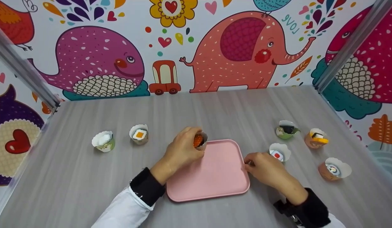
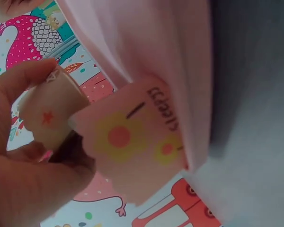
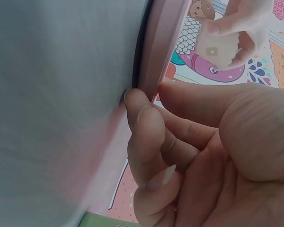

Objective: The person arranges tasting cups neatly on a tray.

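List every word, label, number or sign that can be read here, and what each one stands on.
"LOVE" on the patterned wall panel, not upright in the head view.
"sleepy" on the flowered paper cup, sideways in the left wrist view; its last letters are blurred.
Too blurred to read: the small rim mark on the held cup, in the left hand.
Too small to read: any print on the other cups in the head view.

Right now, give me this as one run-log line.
left hand: holds orange-filled cup; right hand: grips right edge of pink tray; "sleepy" cup: at tray rim; other cups: two left of tray, four right
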Tool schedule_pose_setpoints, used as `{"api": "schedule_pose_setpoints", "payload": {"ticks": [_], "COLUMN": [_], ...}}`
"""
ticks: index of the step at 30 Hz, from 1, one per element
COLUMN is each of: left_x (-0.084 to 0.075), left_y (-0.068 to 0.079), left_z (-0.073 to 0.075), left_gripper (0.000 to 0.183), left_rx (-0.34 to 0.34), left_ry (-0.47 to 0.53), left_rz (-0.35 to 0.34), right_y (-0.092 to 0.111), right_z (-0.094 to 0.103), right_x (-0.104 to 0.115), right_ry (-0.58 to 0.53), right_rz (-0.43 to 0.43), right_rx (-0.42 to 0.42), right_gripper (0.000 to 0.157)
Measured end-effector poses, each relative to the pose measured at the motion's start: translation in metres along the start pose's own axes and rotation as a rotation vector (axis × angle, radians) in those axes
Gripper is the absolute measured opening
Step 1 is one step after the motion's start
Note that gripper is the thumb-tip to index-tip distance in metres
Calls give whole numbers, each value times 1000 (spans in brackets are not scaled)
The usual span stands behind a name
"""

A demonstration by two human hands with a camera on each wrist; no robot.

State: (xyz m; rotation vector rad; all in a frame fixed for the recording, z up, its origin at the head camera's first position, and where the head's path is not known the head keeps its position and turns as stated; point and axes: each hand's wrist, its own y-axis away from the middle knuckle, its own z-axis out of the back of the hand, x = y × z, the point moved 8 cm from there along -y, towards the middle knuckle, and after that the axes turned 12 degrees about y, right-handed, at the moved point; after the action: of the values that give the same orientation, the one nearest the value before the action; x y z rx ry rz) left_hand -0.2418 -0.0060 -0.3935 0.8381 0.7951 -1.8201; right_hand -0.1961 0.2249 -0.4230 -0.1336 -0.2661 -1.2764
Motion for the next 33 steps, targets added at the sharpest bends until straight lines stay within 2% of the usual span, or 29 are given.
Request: {"api": "schedule_pose_setpoints", "payload": {"ticks": [10,19,27,33], "left_x": [7,8,11,12], "left_y": [4,4,2,1], "left_z": [-6,-9,-10,-11], "left_gripper": [45,46,41,49], "left_rx": [60,83,113,128], "left_ry": [-113,-183,-218,-229], "left_rz": [-36,-108,-56,-44], "right_y": [0,2,1,1], "right_z": [0,-1,-2,-1], "right_x": [1,1,0,0], "right_ry": [-4,-9,-14,-15], "right_rz": [14,-13,-13,-2], "right_rx": [-3,1,10,7], "right_gripper": [4,5,7,4]}}
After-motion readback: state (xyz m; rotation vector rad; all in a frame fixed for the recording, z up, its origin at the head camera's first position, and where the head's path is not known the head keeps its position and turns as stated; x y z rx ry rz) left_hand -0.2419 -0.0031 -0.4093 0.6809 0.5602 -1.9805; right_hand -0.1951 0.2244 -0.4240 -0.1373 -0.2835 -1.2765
